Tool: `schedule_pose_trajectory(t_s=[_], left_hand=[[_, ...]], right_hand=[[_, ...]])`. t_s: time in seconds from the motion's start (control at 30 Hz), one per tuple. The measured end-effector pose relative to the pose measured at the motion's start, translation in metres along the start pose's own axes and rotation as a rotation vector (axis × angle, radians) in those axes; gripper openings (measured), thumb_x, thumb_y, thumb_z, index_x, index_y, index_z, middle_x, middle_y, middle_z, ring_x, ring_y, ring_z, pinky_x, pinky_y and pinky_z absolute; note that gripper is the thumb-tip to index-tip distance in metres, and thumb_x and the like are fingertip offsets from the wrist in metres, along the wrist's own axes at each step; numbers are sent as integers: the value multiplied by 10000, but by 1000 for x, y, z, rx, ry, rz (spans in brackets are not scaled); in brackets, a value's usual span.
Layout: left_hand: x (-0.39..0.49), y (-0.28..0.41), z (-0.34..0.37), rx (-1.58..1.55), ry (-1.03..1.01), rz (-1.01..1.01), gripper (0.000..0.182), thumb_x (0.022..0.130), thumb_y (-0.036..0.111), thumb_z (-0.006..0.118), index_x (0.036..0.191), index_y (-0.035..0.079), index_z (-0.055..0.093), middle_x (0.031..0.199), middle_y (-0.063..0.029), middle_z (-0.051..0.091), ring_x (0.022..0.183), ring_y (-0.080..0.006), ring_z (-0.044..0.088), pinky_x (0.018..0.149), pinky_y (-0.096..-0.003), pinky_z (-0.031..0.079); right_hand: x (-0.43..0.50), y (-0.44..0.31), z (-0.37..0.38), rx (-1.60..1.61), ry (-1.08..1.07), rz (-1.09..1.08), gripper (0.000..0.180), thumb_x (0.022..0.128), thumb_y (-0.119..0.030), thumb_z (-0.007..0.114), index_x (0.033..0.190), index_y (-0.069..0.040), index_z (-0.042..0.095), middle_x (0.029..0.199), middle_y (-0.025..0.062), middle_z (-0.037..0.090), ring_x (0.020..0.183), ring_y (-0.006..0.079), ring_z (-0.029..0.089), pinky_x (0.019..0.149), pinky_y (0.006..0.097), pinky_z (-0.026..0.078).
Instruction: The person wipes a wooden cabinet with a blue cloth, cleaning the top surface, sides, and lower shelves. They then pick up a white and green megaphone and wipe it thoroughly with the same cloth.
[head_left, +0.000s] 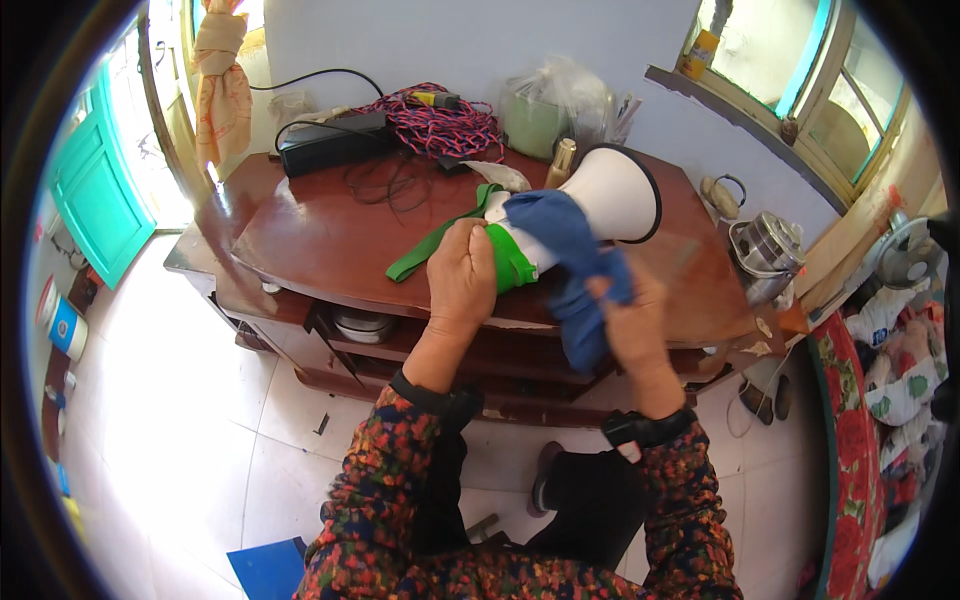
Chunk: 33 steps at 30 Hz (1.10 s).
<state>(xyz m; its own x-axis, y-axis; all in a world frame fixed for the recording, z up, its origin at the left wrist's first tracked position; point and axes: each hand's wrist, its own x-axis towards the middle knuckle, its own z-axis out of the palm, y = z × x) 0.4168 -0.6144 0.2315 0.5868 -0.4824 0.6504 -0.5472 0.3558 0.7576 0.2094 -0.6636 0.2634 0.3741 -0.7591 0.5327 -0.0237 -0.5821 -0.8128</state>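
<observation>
A white and green megaphone (609, 193) lies tilted over the wooden cabinet, its black-rimmed horn facing right. My left hand (463, 262) is closed at its green rear end (512, 259), and a green strap (435, 246) trails left over the cabinet top. A blue cloth (551, 221) is draped across the megaphone's body. My right hand (636, 319), blurred, grips the lower part of this cloth, which hangs past the cabinet's front edge. Just behind the megaphone stands a gold bottle (560, 163).
The cabinet (360, 247) also bears a black box-shaped device (337, 142), a coil of red and blue cord (442, 127), loose black cable and a green pot (534, 112) under clear plastic. A metal pot (766, 244) stands to the right. A blue panel (266, 568) lies on the floor.
</observation>
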Motion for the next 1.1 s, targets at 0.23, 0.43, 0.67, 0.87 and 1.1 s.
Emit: schedule_pose_trajectory(t_s=[0.23,0.43,0.67,0.87,1.1], left_hand=[[-2,3,1,-11,8,13,283,1012,210,462,1056,-5,640,956,-226,654,886,-398,641,802,-436,506],[-5,-1,0,-13,5,67,263,1009,179,459,1064,-7,636,970,-228,645,899,-396,637,801,-435,507],[-5,1,0,-25,-9,90,255,1002,151,464,1078,-13,644,998,-216,648,918,-384,640,820,-418,509],[-8,9,0,28,-1,120,267,1006,152,474,1095,-30,648,1011,-210,660,922,-379,646,838,-405,510],[-11,7,-1,29,-30,73,282,1009,142,467,1150,-31,638,1018,-202,668,922,-338,659,845,-388,509]], right_hand=[[38,0,-32,313,434,-154,286,929,-108,721,1205,-66,660,1040,17,674,931,124,613,840,289,504],[15,-16,46,-633,14,-662,379,785,-122,711,1160,-92,664,1083,98,650,1082,325,582,954,413,428],[49,-13,26,-693,132,-692,299,753,-125,680,1051,-92,674,1009,90,658,989,332,588,877,437,434],[38,0,26,-588,122,-666,332,709,-110,692,1038,-75,671,968,96,634,969,347,572,864,434,446],[25,-14,30,-585,-28,-739,472,660,-101,710,1129,-90,655,1072,80,603,1061,320,560,919,456,419]])
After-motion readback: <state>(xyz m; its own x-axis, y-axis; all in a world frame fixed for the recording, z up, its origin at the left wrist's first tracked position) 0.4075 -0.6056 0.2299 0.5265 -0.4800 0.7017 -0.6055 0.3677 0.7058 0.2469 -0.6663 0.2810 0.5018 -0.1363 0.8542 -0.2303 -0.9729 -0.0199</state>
